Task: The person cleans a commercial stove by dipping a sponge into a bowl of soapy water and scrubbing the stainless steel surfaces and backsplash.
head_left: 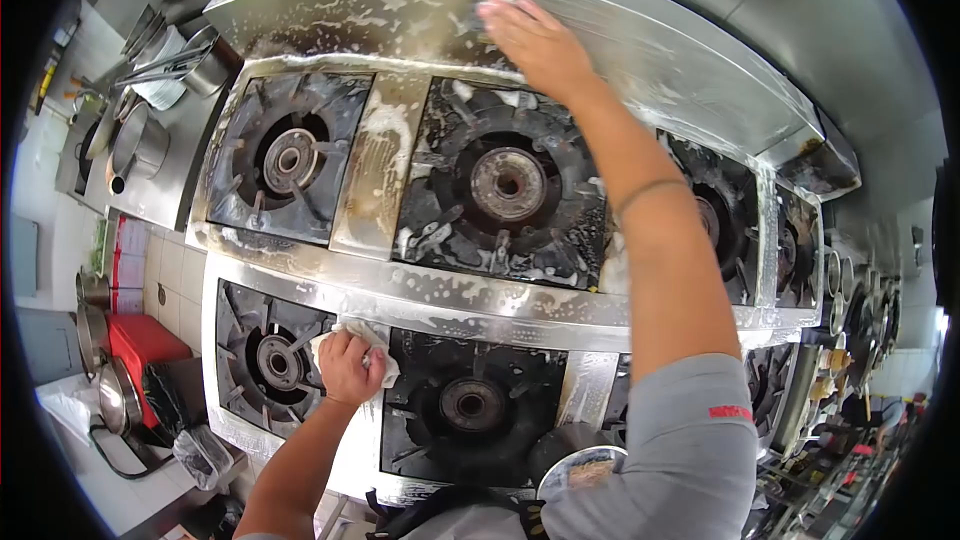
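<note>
The left hand [352, 368] is gripping a white cloth [392, 371] on the front steel divider [362, 430]; well apart, the right hand [537, 40] is pressing against the soapy steel backsplash [400, 15], whatever its palm is holding being unclear

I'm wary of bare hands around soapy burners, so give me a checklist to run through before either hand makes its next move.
1. Left hand has the white cloth: ok, bunched under it between two front burners.
2. Right hand has a scrubber: cannot tell, the palm side is hidden.
3. Gloves on: not ok, both hands are bare.
4. Large rear burner unlit: ok, no flame shows; whether it is still hot, cannot tell.
5. Back panel free of suds: not ok, foam streaks its left part.
6. Pan clear of the right sleeve: cannot tell, the sleeve overlaps it in view.
</note>
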The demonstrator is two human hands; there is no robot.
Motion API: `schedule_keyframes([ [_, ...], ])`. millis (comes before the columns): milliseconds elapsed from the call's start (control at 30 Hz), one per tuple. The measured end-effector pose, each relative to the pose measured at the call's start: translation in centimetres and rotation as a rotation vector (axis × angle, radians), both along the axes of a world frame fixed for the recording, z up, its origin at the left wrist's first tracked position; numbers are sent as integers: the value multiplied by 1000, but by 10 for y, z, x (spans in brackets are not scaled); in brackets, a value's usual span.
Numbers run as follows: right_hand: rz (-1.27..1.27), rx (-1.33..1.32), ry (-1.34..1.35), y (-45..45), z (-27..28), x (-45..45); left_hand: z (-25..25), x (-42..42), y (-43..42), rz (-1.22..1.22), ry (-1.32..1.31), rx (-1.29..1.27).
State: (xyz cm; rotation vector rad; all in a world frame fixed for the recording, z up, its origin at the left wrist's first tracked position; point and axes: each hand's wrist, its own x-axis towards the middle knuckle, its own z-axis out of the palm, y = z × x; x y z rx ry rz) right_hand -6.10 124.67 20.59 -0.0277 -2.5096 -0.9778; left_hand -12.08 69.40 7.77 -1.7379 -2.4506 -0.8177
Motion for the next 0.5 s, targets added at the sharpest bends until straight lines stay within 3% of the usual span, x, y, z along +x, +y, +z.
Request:
schedule_keyframes([
  [33,-8,5,2,10,4,3,0,0,3,8,1,9],
  [100,-22,-238,11,21,4,7,1,0,3,9,-6,10],
  [133,27,-107,-7,22,20,39,0,-1,2,8,-14,14],
  [200,-3,-147,21,49,16,108,1,-1,2,12,-37,3],
  [267,-330,-900,417,48,18,155,4,0,3,9,-46,2],
  [300,-321,-899,414,54,20,161,3,-2,4,10,-33,-4],
  [367,-424,-220,251,56,15,168,1,-5,3,11,-15,-16],
  [467,-326,-129,307,37,36,119,0,0,5,4,-4,0],
  [500,-377,-283,313,37,39,117,0,1,3,-19,-3,-4],
])
